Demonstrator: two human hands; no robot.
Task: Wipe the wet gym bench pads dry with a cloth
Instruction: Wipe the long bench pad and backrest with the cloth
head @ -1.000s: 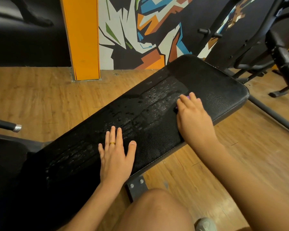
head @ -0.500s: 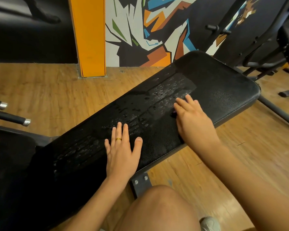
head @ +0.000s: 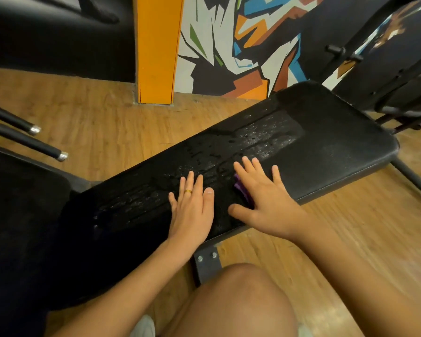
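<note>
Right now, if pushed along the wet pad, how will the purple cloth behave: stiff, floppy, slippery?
Likely floppy: the purple cloth bunches in folds beside the flat right hand. Probably light, as the palm nearly hides it. Should glide on the smooth bench pad, though the droplets ahead may make it drag.

Both hands flat on wet bench pad [head: 326, 142]; right hand [head: 265, 200] presses purple cloth [head: 240, 189].

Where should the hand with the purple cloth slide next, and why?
Probably slide the right hand, which presses the purple cloth flat, forward across the bench pad into the droplets shining just ahead of it. That strip looks wet. The left hand rests flat on the pad nearby.
</note>
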